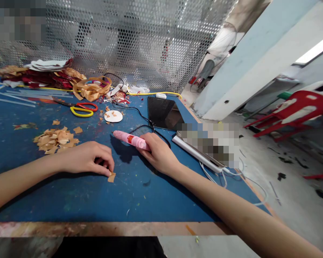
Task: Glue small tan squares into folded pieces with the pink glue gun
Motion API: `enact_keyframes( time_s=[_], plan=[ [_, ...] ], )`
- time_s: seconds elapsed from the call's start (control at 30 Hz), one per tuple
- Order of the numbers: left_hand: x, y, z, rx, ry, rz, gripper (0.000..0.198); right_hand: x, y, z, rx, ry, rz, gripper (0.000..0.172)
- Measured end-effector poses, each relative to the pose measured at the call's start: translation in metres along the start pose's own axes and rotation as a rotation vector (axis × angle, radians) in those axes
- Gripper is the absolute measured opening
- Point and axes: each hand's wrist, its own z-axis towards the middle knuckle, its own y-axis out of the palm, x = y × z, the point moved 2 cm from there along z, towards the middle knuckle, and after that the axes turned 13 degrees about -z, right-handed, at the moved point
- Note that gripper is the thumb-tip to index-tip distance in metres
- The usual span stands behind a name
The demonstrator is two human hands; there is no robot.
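Observation:
Thumb and fingers of my left hand (88,159) pinch a small tan ribbon piece (111,177) just above or on the blue tabletop. To the right, my right hand (158,152) is wrapped round a pink glue gun (130,139) with a red label; its handle is hidden in my palm. Behind my left wrist lies a heap of cut tan pieces (56,139). Farther back rests a white oval disc (113,116) with several small folded tan bits on it. Scissors (82,109) with red and yellow handles lie beside it.
Clear glue sticks (29,94), a coiled tan ribbon (93,89) and a stack of red and tan material (48,75) line the back. A dark tablet (164,113), a white power strip (197,154) and black cord (140,113) lie rightward. Perforated metal (123,39) stands behind.

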Motion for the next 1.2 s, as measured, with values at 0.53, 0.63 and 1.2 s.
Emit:
enact_keyframes(
  time_s=[0.53,0.63,1.2],
  plan=[
    [-0.008,-0.014,-0.002,0.289,-0.046,-0.254,0.022,0.0,-0.003,-0.001,-0.025,0.006,0.023,0.007],
    [-0.009,-0.016,-0.002,0.374,0.018,-0.374,0.023,0.0,-0.003,-0.001,-0.031,0.008,0.028,0.008],
    [0.026,0.045,0.006,0.369,0.527,0.714,0.019,0.003,-0.001,-0.002,0.109,0.066,0.025,0.011]
  ],
)
